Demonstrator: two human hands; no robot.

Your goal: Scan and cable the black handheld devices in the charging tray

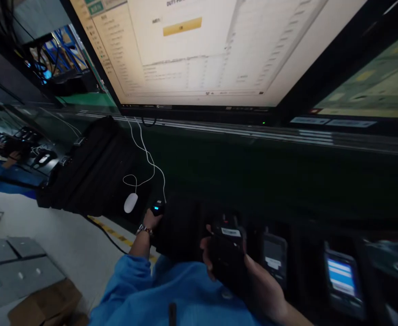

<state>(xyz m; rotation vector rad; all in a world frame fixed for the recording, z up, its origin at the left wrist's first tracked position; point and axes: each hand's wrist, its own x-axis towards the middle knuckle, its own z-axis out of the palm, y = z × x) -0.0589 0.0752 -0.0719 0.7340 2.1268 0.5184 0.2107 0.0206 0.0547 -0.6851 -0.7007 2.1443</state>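
Observation:
My right hand (253, 280) grips a black handheld device (226, 256) with a white label near its top, held upright over the dark bench. My left hand (152, 218), a watch on its wrist, reaches forward and closes on a small black scanner (157, 208) that shows a blue light. A white cable (148, 158) runs from the scanner toward the monitor. Both arms wear blue sleeves. A white mouse (130, 202) lies just left of my left hand.
A large lit monitor (219, 50) fills the top, a second screen (379, 86) to its right. Two more handheld devices (274, 256) (342, 278) sit in bench slots at right, one with a lit screen. A black ribbed block (93, 167) stands at left. Cardboard box (46, 303) below.

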